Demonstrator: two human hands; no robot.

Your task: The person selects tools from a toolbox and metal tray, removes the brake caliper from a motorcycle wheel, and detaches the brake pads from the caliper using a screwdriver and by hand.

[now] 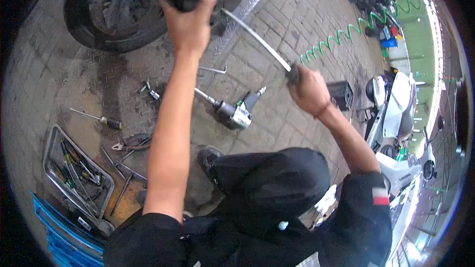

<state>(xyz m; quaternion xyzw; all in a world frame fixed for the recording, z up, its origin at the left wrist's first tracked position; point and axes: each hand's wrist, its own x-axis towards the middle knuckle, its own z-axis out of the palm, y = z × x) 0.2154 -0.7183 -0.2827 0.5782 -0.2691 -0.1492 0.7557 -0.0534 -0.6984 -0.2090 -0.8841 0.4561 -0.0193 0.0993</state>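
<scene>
My right hand (310, 90) is closed round the dark handle of a long metal bar (257, 39). The pale shaft slants up and left, and its far end comes close to my left hand. My left hand (190, 27) reaches forward with thumb and fingers apart, slightly blurred, in front of dark parts beside a motorcycle wheel (91, 37). Whether it touches those parts I cannot tell. Below the bar, on the paving, lies an impact wrench (235, 115) with a long extension at its front.
A metal tray (108, 188) of hand tools stands lower left, near a screwdriver (110, 122), pliers (131, 143) and a bent hex key (217, 70). A coiled green air hose (341, 37) stretches to the upper right. A white scooter (398, 104) stands at the right.
</scene>
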